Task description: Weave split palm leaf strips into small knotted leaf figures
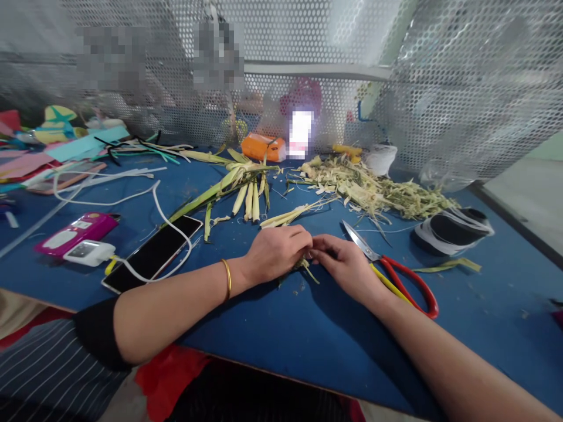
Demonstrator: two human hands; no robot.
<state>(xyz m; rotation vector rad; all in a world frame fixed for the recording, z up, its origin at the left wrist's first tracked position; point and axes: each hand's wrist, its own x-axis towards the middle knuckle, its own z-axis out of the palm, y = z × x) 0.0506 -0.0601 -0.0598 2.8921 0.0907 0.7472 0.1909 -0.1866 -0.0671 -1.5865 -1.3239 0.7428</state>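
Observation:
My left hand (277,252) and my right hand (345,264) meet at the middle of the blue table (308,334), fingers curled and pinched together on a small piece of green-yellow leaf strip (303,266). Most of the piece is hidden under my fingers. Red-handled scissors (396,272) lie shut on the table just right of my right hand. A bundle of folded leaf strips (246,187) and a loose strip (290,215) lie just beyond my hands.
A heap of leaf trimmings (378,187) lies at the back right, a roll of white tape (453,230) to its right. A phone (152,253) on a white cable, a pink power bank (77,232) and an orange box (263,146) lie left and back. Perforated metal screens surround the table.

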